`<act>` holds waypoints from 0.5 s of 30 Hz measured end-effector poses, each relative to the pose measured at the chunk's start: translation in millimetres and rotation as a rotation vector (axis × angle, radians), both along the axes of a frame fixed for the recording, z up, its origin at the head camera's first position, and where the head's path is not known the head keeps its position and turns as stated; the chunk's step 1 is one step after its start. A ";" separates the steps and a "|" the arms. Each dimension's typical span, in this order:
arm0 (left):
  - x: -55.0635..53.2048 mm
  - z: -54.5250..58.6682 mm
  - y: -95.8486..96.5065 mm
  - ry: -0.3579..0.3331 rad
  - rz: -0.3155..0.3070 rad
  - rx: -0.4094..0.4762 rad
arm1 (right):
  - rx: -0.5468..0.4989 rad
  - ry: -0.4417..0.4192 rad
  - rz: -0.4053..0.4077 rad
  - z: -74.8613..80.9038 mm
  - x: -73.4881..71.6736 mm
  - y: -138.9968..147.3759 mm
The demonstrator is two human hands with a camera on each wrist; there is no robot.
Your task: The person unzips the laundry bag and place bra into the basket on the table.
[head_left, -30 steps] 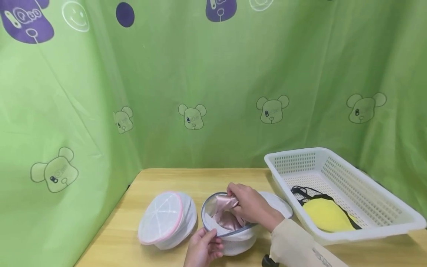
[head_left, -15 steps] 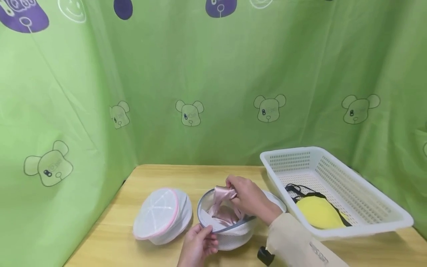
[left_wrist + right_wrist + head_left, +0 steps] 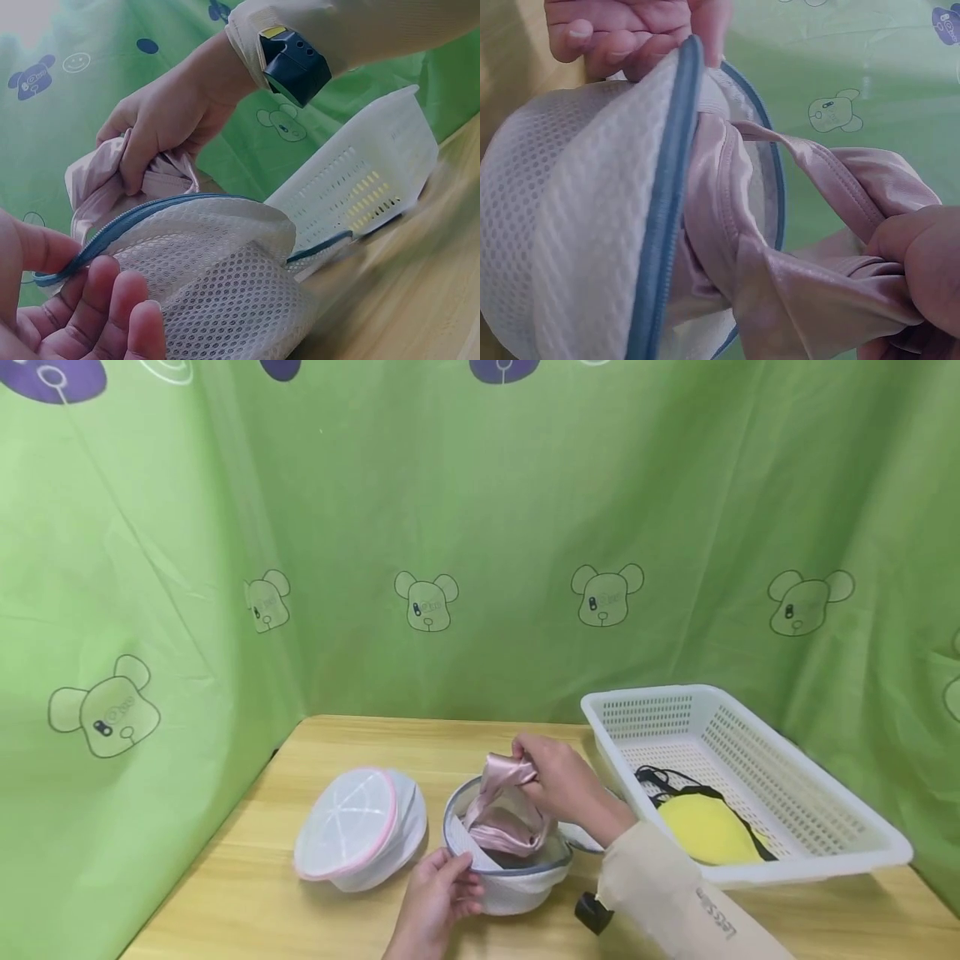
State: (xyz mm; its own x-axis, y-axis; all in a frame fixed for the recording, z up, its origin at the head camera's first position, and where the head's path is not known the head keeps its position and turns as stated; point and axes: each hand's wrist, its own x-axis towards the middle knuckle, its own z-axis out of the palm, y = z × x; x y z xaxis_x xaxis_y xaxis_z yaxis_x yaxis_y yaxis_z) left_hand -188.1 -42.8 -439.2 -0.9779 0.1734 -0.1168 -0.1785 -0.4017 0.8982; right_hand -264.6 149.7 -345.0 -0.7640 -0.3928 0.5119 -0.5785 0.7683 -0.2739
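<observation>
the beige sleeve (image 3: 675, 893), just in front of the white basket (image 3: 780, 768), bears dark lettering (image 3: 717, 912) that reads "letsslim". on the green curtain (image 3: 510, 485) behind the basket, the bear heads (image 3: 606, 597) carry small lettering too blurred to read; a smiley sign (image 3: 76, 62) is printed there too, well left of the basket.

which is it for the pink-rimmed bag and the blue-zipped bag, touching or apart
Apart: the head view shows a strip of wooden table between the pink-rimmed bag and the blue-zipped bag.
</observation>
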 end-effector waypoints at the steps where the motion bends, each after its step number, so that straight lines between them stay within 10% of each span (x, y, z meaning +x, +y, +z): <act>1: -0.1 -0.2 0.6 -0.003 0.000 -0.001 | -0.002 -0.006 -0.002 1.1 0.3 0.8; 15: 0.3 -1.3 1.0 -0.021 -0.011 0.003 | -0.008 0.009 -0.018 16.7 -0.6 12.4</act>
State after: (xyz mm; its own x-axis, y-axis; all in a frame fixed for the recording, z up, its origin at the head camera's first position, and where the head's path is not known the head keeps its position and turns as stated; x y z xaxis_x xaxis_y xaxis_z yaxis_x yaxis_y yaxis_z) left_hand -187.8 -41.8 -440.5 -0.9733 0.1842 -0.1368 -0.2016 -0.4021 0.8932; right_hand -265.3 162.1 -328.3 -0.7659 -0.3750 0.5223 -0.5675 0.7762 -0.2749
